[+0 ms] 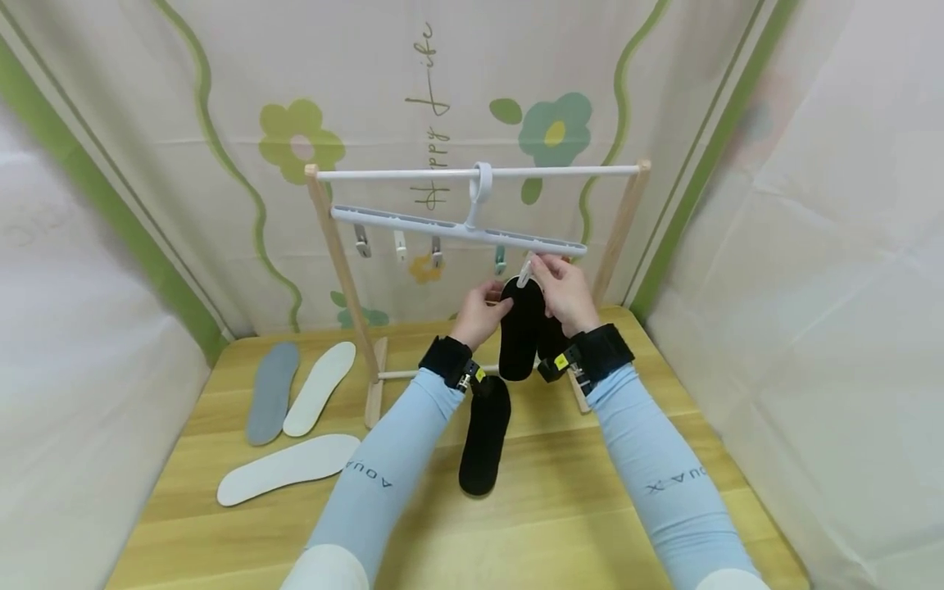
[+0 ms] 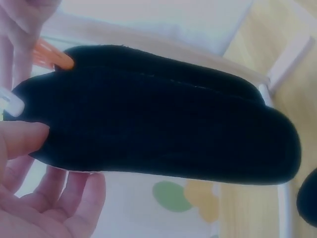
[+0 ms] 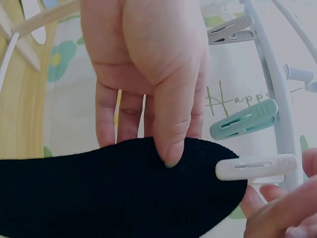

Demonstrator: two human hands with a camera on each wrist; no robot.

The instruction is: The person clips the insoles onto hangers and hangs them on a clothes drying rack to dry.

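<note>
A black insole (image 1: 520, 332) hangs toe-down beneath the tilted white hanger (image 1: 457, 230), its upper end in a white clip (image 3: 255, 167). My left hand (image 1: 483, 315) pinches the insole's upper left edge, thumb on the front and fingers behind. Beside the clip, my right hand (image 1: 566, 292) has its fingertips right at the handle end; in the right wrist view no finger covers the clip's front. Behind it, another black insole (image 2: 163, 67) hangs from an orange clip (image 2: 53, 55), mostly hidden. A third black insole (image 1: 484, 438) lies on the table between my forearms.
The hanger hooks over the white rail (image 1: 398, 174) of a wooden-legged rack (image 1: 342, 270). Grey, white and teal clips (image 1: 501, 260) dangle from it. At the left, a grey insole (image 1: 273, 393) and two white insoles (image 1: 319, 389) lie on the wooden table (image 1: 184, 524). Fabric walls surround it.
</note>
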